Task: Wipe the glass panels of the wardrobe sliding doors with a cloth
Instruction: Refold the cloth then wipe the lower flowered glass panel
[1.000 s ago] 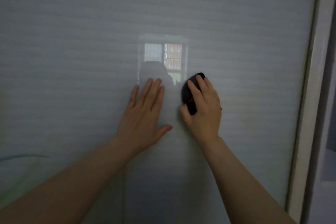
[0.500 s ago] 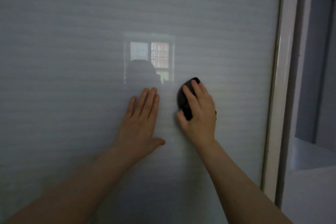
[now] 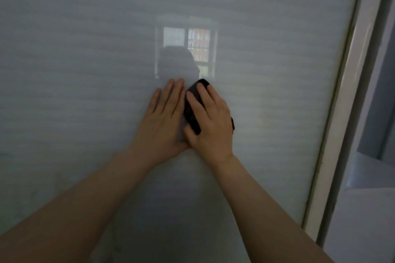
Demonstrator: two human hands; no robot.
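While the left hand (image 3: 162,121) lies flat on the glass panel (image 3: 277,70), the right hand (image 3: 210,121) presses a dark cloth (image 3: 192,109).

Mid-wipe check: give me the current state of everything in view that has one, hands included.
Left hand: fingers straight, flat on the glass, holding nothing.
Right hand: presses the dark cloth against the glass.
Dark cloth: bunched under the right hand, touching the panel.
Glass panel: frosted, reflecting a window.
Door frame: white, at the panel's right edge.
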